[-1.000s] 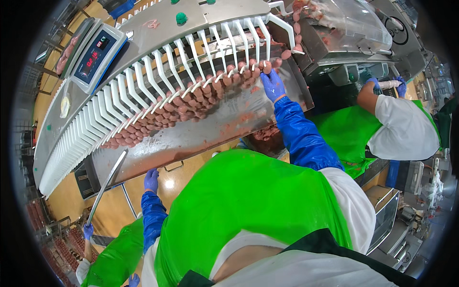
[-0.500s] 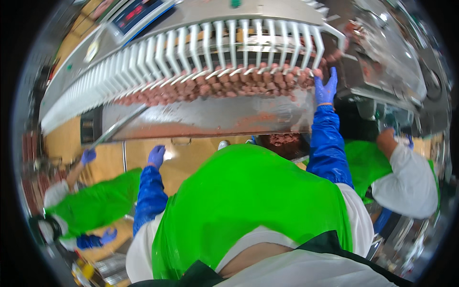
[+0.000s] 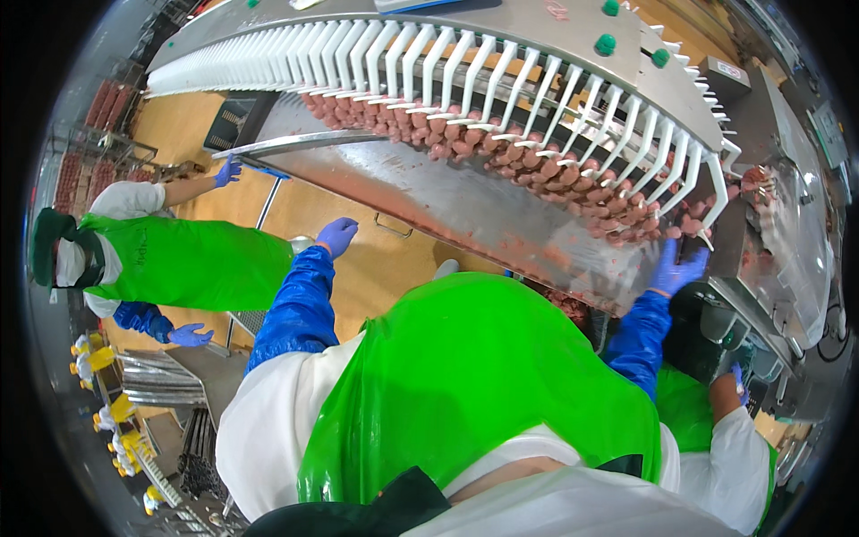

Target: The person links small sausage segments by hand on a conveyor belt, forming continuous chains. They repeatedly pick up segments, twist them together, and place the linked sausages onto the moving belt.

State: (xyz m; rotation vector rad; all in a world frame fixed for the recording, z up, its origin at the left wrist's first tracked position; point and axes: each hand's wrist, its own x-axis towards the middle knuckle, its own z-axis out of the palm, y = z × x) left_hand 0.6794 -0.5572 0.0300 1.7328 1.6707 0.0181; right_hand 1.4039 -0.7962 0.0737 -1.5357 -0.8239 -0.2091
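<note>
My right hand (image 3: 677,268), in a purple-blue glove and blue sleeve, is open with fingers spread. It is just below the near right end of a row of white hooks (image 3: 528,94), close to the last pinkish sausage links (image 3: 693,219); I cannot tell whether it touches them. Strings of links (image 3: 546,174) hang in bunches from the hooks, above a metal tray (image 3: 358,174) smeared with meat residue. My left hand (image 3: 337,236), gloved likewise, is held out over the floor, away from the tray, with fingers extended and nothing in it.
To the left stands a co-worker in a green apron (image 3: 192,259), arms out. Another person's white sleeve (image 3: 716,456) is at lower right. A machine with a clear cover (image 3: 792,224) stands right of the hooks. Sausage-loaded racks (image 3: 107,107) are at far left; meat scraps (image 3: 568,309) lie below the tray.
My view has turned, so the hook row now slants down to the right. My right hand has its fingers spread wider, below the links. My left hand stays off the tray, holding nothing.
</note>
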